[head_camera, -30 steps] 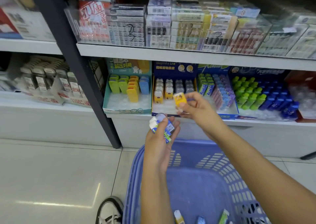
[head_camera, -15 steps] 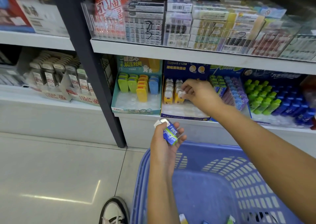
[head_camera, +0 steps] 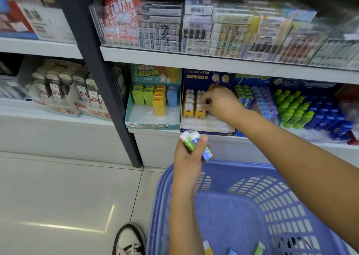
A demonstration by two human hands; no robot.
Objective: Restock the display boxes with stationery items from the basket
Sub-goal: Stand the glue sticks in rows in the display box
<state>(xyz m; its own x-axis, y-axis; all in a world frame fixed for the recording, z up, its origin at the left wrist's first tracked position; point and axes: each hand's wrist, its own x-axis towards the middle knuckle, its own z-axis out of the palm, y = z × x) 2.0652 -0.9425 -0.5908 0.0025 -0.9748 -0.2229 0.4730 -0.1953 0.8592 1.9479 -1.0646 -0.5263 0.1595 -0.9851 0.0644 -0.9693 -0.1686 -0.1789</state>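
The right hand [head_camera: 221, 104] pinches a yellow item [head_camera: 200, 112], upright in the navy display box [head_camera: 206, 132] just below its fingertips; the left hand [head_camera: 189, 157], lower down, grips green-sleeved erasers [head_camera: 191, 141].

Fitted with white shelf boards [head_camera: 213, 62] carried on a dark upright post [head_camera: 92, 60], above a white plinth [head_camera: 58, 138] at the base. Floored in pale, glossy tiles [head_camera: 58, 186] with thin grout lines; streak of reflected light [head_camera: 64, 226] well out from the plinth.
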